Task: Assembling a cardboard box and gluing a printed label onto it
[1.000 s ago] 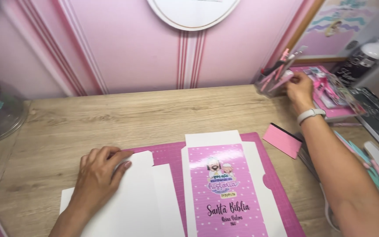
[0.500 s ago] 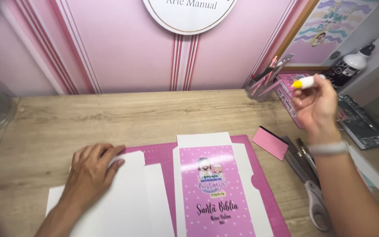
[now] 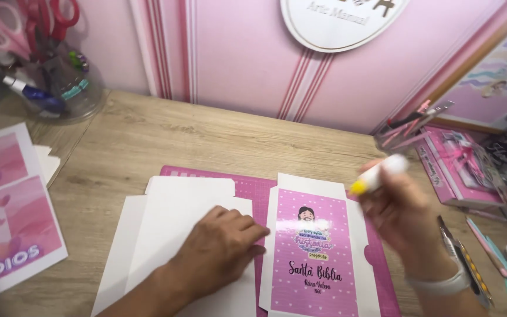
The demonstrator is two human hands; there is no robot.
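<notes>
Here, left hand (image 3: 218, 249) lies flat on white card (image 3: 171, 235); right hand (image 3: 403, 220), at three o'clock, grips a marker (image 3: 377, 175).

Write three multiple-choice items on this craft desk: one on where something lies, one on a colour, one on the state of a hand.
1. Where does the left hand rest?
A. on the blank white card cut-out
B. on the clear jar of scissors
C. on the bare wooden desk

2. What colour is the tip of the white stick in the right hand?
A. blue
B. yellow
C. black

3. How is the right hand?
A. lying flat and empty on the mat
B. out of sight
C. raised, fingers closed round the stick

Answers:
1. A, the palm presses flat on the white cut-out, left of the printed pink cut-out.
2. B, the end pointing toward the printed piece is yellow.
3. C, the hand is lifted above the pink cutting mat, gripping the stick.
</notes>
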